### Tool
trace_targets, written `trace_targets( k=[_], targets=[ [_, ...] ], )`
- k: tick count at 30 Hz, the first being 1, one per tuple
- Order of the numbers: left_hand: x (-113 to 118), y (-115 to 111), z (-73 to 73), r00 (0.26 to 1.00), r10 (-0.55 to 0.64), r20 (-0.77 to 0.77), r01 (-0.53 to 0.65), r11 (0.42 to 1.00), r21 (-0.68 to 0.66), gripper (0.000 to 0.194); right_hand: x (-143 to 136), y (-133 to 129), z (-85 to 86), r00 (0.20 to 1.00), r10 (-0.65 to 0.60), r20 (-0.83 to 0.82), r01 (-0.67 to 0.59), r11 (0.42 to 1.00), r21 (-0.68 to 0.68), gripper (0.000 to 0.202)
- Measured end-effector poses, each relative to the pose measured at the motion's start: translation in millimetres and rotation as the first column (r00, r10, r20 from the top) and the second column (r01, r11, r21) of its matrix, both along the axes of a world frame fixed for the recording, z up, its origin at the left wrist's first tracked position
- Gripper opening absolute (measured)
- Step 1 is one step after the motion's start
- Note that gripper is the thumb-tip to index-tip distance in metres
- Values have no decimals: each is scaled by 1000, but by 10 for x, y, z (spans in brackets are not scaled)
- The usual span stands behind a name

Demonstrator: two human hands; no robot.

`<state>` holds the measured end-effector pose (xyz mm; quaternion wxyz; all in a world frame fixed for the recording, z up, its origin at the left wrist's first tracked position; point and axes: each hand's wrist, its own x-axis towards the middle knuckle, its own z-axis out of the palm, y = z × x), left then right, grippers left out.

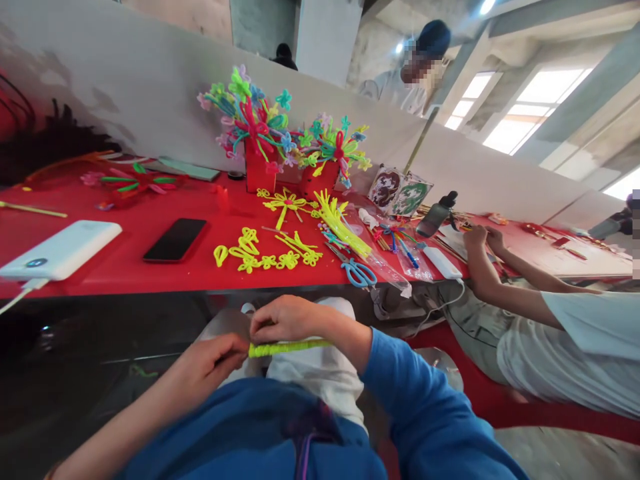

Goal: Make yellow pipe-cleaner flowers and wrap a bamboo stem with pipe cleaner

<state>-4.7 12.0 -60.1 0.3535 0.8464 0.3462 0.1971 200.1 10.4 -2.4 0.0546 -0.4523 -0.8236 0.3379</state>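
Note:
Above my lap is a yellow-green length of pipe cleaner (290, 347), thicker and coiled-looking at its left end. My left hand (213, 363) is closed, its thumb and fingers pinching that left end. Close beside it, my right hand (287, 319) is closed on the same piece from above, with the fingertips partly hidden. The rest of the length runs to the right under my right wrist. On the red table (150, 277) ahead lie finished yellow loops and small flowers (267, 261), a bundle of yellow pipe cleaners (343, 227) and blue-handled scissors (359, 272).
Colourful pipe-cleaner flowers (255, 127) stand in red holders along the white partition (165, 100). A phone (175, 240) and a white power bank (63, 248) lie at left. A bottle (436, 215) and another white device (443, 263) are at right, near a co-worker's hands (480, 239).

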Motion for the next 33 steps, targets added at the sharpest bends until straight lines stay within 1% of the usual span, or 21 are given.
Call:
trace_targets(
  k=[2,4,6,7,8,10,12,13,15,18,20,23,26,27,29,33],
  targets=[
    [-20,-26,40,998,-58,22,60,996,-63,27,44,16,-77,987,1,-162,-28,986,-163,6],
    [-25,-51,100,993,-120,15,121,984,-132,27,66,-20,-156,963,-37,-267,-47,952,-303,7],
    [-25,-75,160,986,-168,10,166,963,-213,25,64,-97,-221,936,-110,-336,-44,907,-419,8],
    [-26,-88,180,986,-166,17,165,951,-262,25,54,-143,-247,916,-163,-367,-28,886,-462,8],
    [-29,-103,191,989,-146,32,149,937,-315,25,39,-190,-270,887,-229,-401,5,873,-487,9],
    [-38,-137,182,994,-57,91,91,901,-424,25,-5,-275,-318,805,-362,-470,96,861,-499,9],
    [-46,-175,148,984,53,172,41,863,-503,22,-57,-339,-376,716,-447,-536,166,855,-491,8],
    [-47,-193,132,972,106,211,19,854,-520,20,-83,-362,-411,677,-471,-565,176,850,-497,7],
    [-40,-223,120,947,186,263,-27,861,-508,21,-132,-400,-486,602,-504,-619,166,837,-521,9],
    [1,-248,145,930,248,270,-108,889,-444,23,-197,-453,-586,458,-538,-708,178,835,-520,23],
    [40,-255,156,915,300,270,-172,895,-412,24,-244,-490,-632,396,-536,-745,198,843,-500,32],
    [91,-261,125,885,388,258,-283,888,-363,28,-337,-534,-675,384,-532,-754,224,846,-483,42],
    [115,-261,72,870,437,227,-369,884,-289,30,-440,-555,-702,353,-571,-742,327,818,-474,40],
    [117,-259,60,867,446,221,-386,883,-267,31,-468,-557,-706,344,-584,-735,370,804,-465,38],
    [119,-254,52,864,457,211,-409,882,-235,32,-504,-560,-700,353,-606,-713,438,781,-446,33],
    [127,-265,60,866,460,197,-423,883,-204,30,-515,-569,-647,377,-629,-680,496,757,-425,26]
  ],
)
